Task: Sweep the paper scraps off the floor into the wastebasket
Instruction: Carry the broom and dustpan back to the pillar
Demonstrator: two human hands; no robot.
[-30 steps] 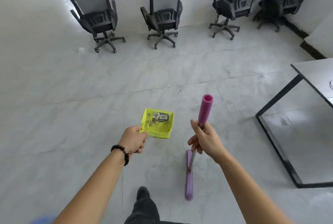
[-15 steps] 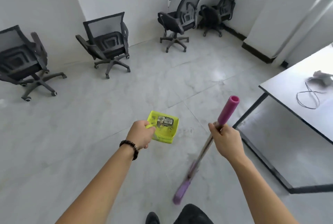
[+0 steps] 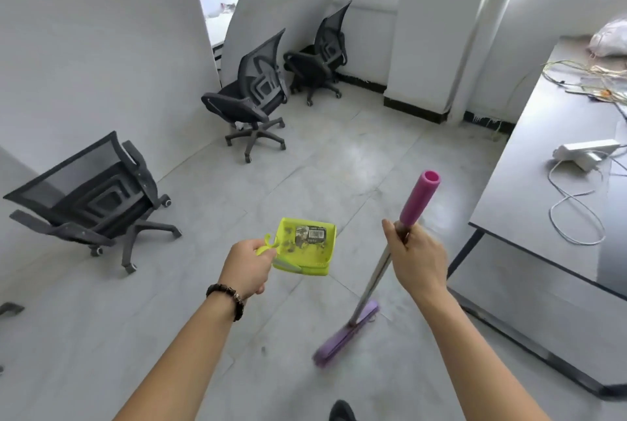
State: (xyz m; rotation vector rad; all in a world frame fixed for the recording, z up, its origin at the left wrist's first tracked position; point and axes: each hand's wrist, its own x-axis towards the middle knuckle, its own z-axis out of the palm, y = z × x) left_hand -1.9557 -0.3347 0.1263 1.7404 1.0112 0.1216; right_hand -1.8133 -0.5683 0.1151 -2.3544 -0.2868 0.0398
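Note:
My left hand (image 3: 247, 268) grips the handle of a lime-green dustpan (image 3: 307, 246), held level above the floor; its pan carries dark specks and a barcode label. My right hand (image 3: 416, 259) is closed around the metal shaft of a broom just below its pink grip (image 3: 419, 198). The broom's purple head (image 3: 346, 339) rests on the grey tile floor, low and between my arms. No paper scraps and no wastebasket appear in the head view.
Three black mesh office chairs stand along the white walls: one at left (image 3: 91, 200), one at centre (image 3: 254, 102), one further back (image 3: 320, 57). A grey desk (image 3: 529, 210) with black legs, cables and a white power strip (image 3: 587, 152) fills the right side.
The view has swung to the right, so the chairs slid left and the desk and windows came into sight. Both hands keep their holds; the broom head now lies nearer the desk.

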